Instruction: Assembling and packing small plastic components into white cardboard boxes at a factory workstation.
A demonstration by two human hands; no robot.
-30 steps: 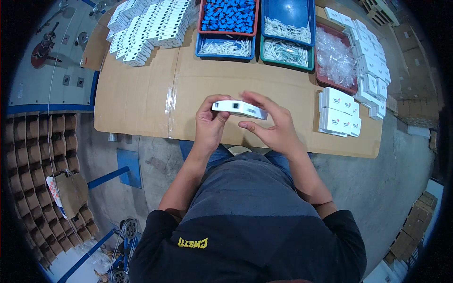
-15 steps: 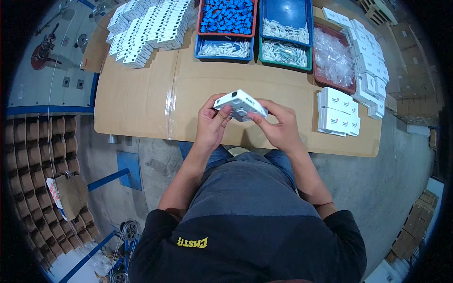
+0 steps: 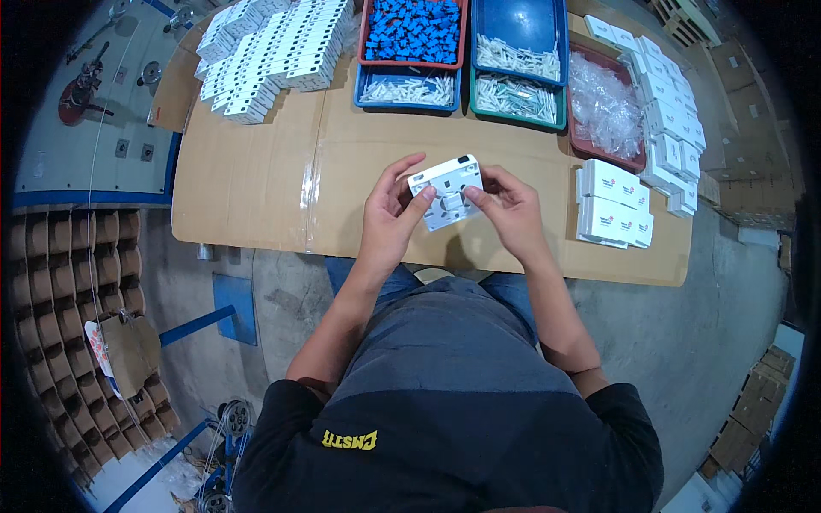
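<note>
A small white box (image 3: 448,193) with a grey pattern and a black mark on its edge is held above the near part of the cardboard-covered table. My left hand (image 3: 392,209) grips its left side, thumb pressed on the patterned face and the index finger lifted off. On the other side, my right hand (image 3: 511,211) pinches the box, its thumb also lying on that face. Whichever fingers lie behind the box are hidden.
Rows of similar white boxes (image 3: 286,60) cover the table's far left. Trays hold blue plastic pieces (image 3: 410,31), white sticks (image 3: 516,56) and clear plastic bags (image 3: 603,98). More white boxes (image 3: 612,205) are stacked at the right. The cardboard table top (image 3: 248,192) ends just before my body.
The box has tipped so that its patterned face now shows broadly upward, where before mostly its edge showed. My left index finger has come away from it.
</note>
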